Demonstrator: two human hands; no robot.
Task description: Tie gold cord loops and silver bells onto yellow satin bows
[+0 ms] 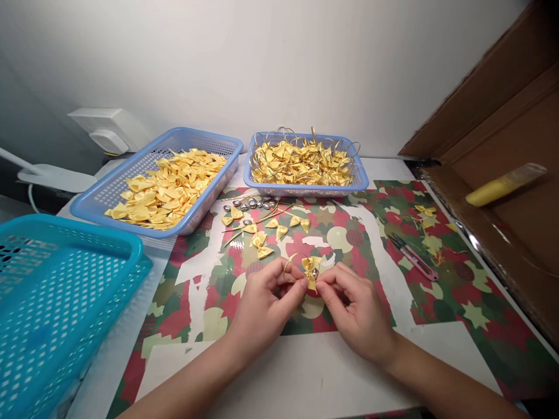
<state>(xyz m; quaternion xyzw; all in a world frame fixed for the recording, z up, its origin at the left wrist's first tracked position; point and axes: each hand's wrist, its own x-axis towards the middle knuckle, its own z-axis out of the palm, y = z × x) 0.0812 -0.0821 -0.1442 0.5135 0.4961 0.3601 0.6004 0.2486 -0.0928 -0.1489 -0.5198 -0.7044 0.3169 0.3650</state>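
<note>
At lower centre, the left hand (271, 299) pinches a yellow bow (310, 265) and its gold cord loop (285, 267), the right hand (360, 308) pinching the bow's edge beside a silver bell (315, 272); beyond lie loose bows (280, 228) and loose bells (252, 203), pink snips (417, 262) at right, two blue baskets (361, 174) of bows towards the top

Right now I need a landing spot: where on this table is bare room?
Bare: the patterned sheet between right hand and pink snips, and right of the snips, short of the yellow scraps. Crowded: beyond the left hand, where bows, bells and gold cords lie before the blue baskets.
</note>
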